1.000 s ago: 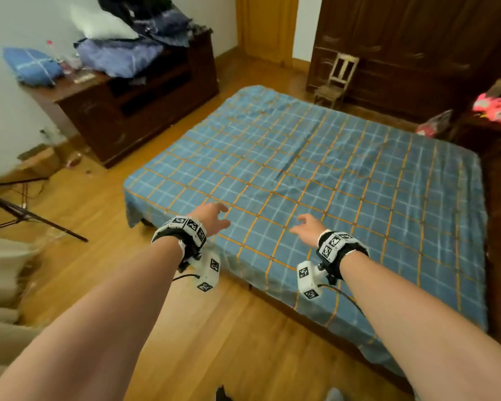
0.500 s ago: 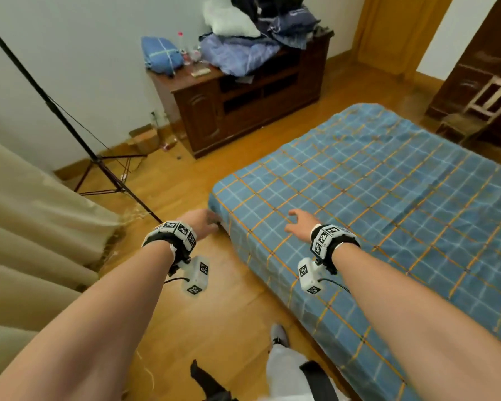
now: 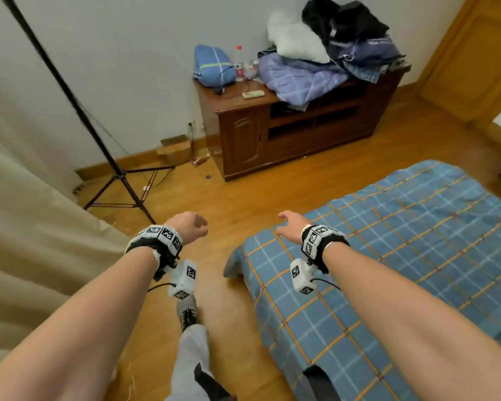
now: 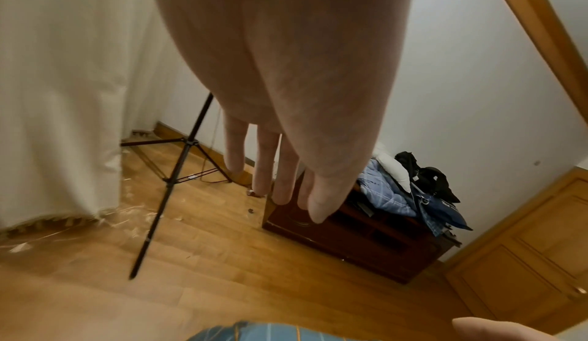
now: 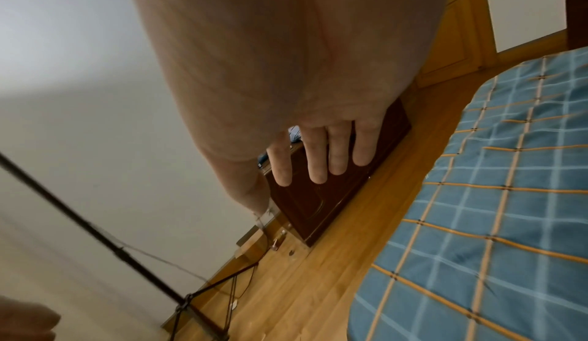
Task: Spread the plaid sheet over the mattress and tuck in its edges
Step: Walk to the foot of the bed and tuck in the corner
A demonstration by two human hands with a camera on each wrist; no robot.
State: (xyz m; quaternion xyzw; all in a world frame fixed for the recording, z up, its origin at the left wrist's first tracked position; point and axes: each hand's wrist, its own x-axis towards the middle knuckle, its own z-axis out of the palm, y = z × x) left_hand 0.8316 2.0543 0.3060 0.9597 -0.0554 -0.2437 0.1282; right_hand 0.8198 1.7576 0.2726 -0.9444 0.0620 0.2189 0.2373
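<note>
The blue plaid sheet (image 3: 388, 256) with orange and white lines lies spread over the mattress at the right, and its near edge hangs down the bed's side. A corner of the sheet (image 3: 237, 261) droops at the bed's near left end. My left hand (image 3: 190, 230) hovers over the wooden floor left of that corner, fingers relaxed and empty. My right hand (image 3: 291, 228) floats just above the corner's top with its fingers loosely spread, holding nothing. In the right wrist view the sheet (image 5: 493, 208) fills the right side, and the fingers (image 5: 316, 160) hang straight.
A dark wooden cabinet (image 3: 287, 134) piled with clothes and bedding stands against the far wall. A black tripod (image 3: 119, 175) stands at the left by a beige curtain (image 3: 26, 227). My leg and shoe (image 3: 187, 316) are on the floor beside the bed. A wooden door (image 3: 475, 53) is far right.
The view has swung left along the bed toward its near left corner. Both hands left the top of the sheet; the left now hangs over the floor, the right over the corner.
</note>
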